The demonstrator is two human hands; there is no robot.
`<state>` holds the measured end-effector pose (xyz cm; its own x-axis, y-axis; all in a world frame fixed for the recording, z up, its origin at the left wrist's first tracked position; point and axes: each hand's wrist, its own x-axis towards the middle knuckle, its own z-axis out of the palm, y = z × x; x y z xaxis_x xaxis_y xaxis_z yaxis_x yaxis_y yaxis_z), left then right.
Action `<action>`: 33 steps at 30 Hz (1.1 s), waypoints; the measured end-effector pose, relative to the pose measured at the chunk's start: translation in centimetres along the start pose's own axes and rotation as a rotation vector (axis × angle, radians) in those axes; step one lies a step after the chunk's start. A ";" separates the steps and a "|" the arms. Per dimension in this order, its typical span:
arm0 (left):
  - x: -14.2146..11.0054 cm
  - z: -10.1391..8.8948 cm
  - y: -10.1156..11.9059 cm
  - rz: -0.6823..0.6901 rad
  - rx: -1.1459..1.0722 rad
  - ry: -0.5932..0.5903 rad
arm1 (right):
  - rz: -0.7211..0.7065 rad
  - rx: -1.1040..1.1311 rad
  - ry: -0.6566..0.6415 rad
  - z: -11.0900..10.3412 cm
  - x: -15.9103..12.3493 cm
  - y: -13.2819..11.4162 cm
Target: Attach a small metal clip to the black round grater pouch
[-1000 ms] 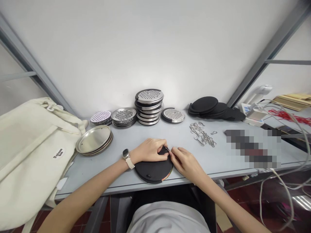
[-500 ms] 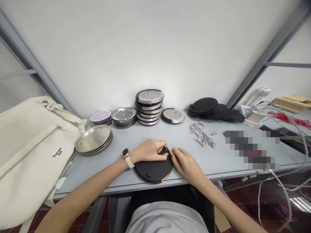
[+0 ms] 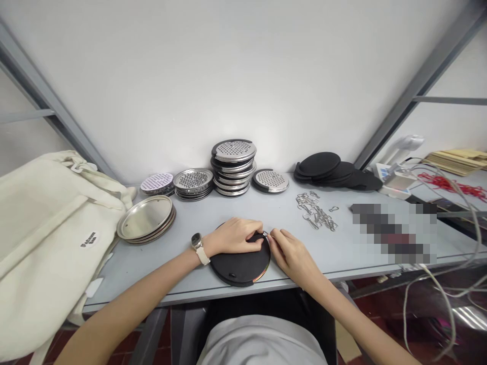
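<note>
the left hand is covering part of the black disc, while it and the right hand are hiding most of a small metal piece, too small to make out. coarse pixels are masking a dark object toward the right of the table. the view's left edge is cutting off the cream bag, and its right edge is cropping the red strands.

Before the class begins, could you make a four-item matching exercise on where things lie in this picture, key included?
1. Cream bag
2. Metal clips
3. Red strings
4. Round black piece

A. Partly under the left hand
B. Just in front of the black pads
C. Far left
D. Beside the yellowish sheets

Pairs: 1-C, 2-B, 3-D, 4-A
</note>
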<state>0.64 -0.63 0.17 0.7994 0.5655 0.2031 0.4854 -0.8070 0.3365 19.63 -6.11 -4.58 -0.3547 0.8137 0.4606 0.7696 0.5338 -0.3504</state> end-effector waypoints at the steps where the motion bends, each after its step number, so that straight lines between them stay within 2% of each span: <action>1: 0.0 0.0 0.0 -0.012 0.002 0.006 | -0.006 -0.011 -0.009 0.0 0.0 0.0; 5: 0.0 0.0 0.1 -0.056 0.017 0.017 | -0.030 -0.081 -0.046 0.3 0.2 0.0; 11: -0.1 0.1 0.1 -0.044 0.038 0.024 | -0.033 -0.093 -0.071 0.2 0.3 0.0; 23: 0.0 0.1 -0.2 -0.058 -0.076 -0.007 | -0.048 -0.049 -0.020 0.0 0.2 0.0; 33: 0.0 0.1 -0.4 -0.052 -0.098 -0.015 | -0.018 -0.021 -0.040 0.1 0.2 0.0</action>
<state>0.47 -0.36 -0.10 0.7796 0.6028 0.1695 0.4898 -0.7557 0.4348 19.49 -5.96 -4.60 -0.3891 0.8130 0.4332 0.7737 0.5437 -0.3253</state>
